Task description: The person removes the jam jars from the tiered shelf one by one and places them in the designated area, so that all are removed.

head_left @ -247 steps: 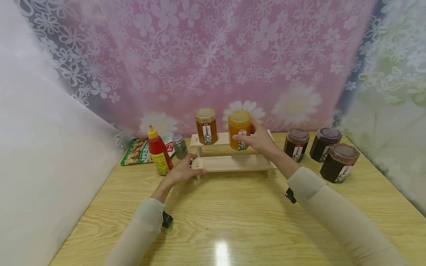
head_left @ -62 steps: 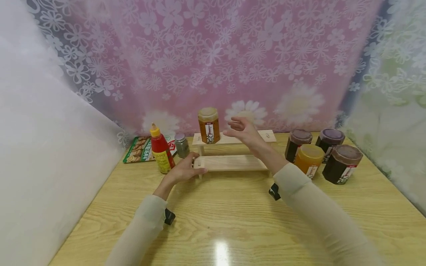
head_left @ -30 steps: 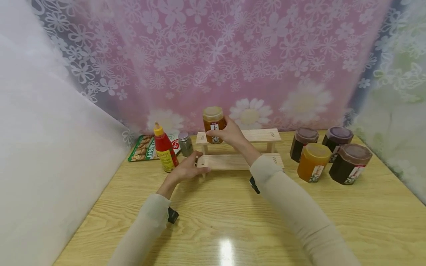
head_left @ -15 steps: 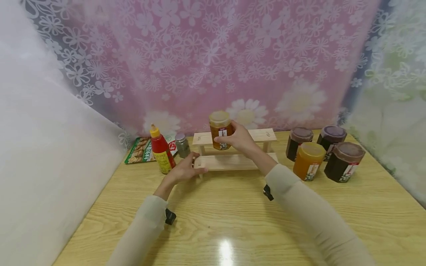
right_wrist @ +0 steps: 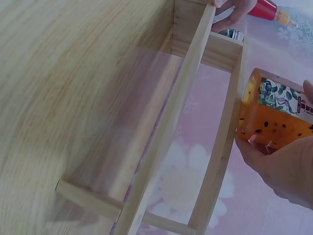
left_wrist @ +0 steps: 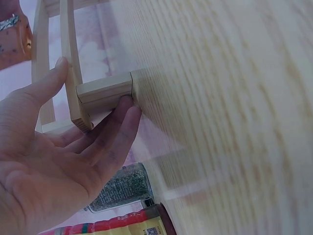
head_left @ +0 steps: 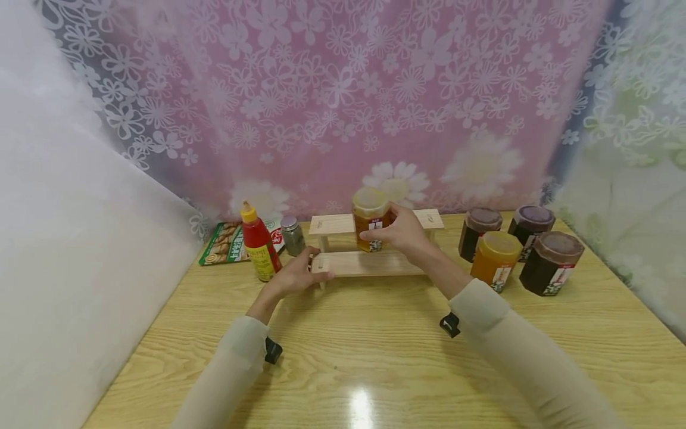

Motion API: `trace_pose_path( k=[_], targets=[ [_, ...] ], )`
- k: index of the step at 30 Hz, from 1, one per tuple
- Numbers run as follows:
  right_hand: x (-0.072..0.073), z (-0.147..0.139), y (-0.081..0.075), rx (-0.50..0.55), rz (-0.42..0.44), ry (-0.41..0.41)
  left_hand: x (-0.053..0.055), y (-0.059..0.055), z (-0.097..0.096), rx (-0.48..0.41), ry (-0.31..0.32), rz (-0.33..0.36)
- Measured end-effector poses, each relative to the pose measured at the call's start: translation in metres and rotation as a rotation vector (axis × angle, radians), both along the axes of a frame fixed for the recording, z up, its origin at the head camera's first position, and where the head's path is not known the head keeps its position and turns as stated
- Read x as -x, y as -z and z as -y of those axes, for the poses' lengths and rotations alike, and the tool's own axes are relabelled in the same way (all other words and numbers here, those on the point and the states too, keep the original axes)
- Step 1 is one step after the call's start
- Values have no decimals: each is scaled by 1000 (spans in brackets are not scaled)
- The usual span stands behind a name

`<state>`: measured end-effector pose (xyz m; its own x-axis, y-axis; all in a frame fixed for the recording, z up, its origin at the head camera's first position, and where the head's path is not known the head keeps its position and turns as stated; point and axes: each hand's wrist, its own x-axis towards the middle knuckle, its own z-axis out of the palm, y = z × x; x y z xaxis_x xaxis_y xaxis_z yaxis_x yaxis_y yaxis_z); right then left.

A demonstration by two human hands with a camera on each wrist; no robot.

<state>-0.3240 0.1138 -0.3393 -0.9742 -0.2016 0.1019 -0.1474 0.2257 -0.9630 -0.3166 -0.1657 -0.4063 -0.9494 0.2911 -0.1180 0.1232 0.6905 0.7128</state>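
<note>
My right hand (head_left: 409, 235) grips an octagonal jar of amber honey (head_left: 370, 221) with a pale yellow lid, thumb across its front. In the head view the jar overlaps the upper shelf of a two-step wooden rack (head_left: 370, 263); the right wrist view shows dark specks in the honey (right_wrist: 274, 122) and the jar's base close beside the shelf edge. At the rack's left end, my left hand (head_left: 293, 275) holds the lower shelf. The left wrist view shows its thumb on the shelf board (left_wrist: 71, 54) and its fingers around the leg below (left_wrist: 105, 93).
Left of the rack stand a red squeeze bottle (head_left: 259, 250) with yellow cap, a small spice jar (head_left: 292, 237) and a green food packet (head_left: 222, 244) lying flat. On the right stand an orange-yellow jar (head_left: 495, 260) and three dark jars (head_left: 552, 265). A floral curtain (head_left: 343, 107) hangs behind.
The orange-yellow jar went from my right hand to the table at right. My right hand then gripped the amber jar and moved it rightward and nearer me. My left hand stays on the rack.
</note>
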Motion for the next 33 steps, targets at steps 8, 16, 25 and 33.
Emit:
trace_pose_path(
  k=[8,16,25,33],
  targets=[
    [-16,-19,3,24,-24,-1,-1,-1,0,-15,3,7],
    [-41,-56,8,-37,19,-2,1,-3,-4,-6,-2,5],
    [-74,-112,27,-140,56,50,0,-1,-3,-3,0,10],
    [-99,-157,38,-252,61,102,1,1,-1,-12,-2,7]
  ],
)
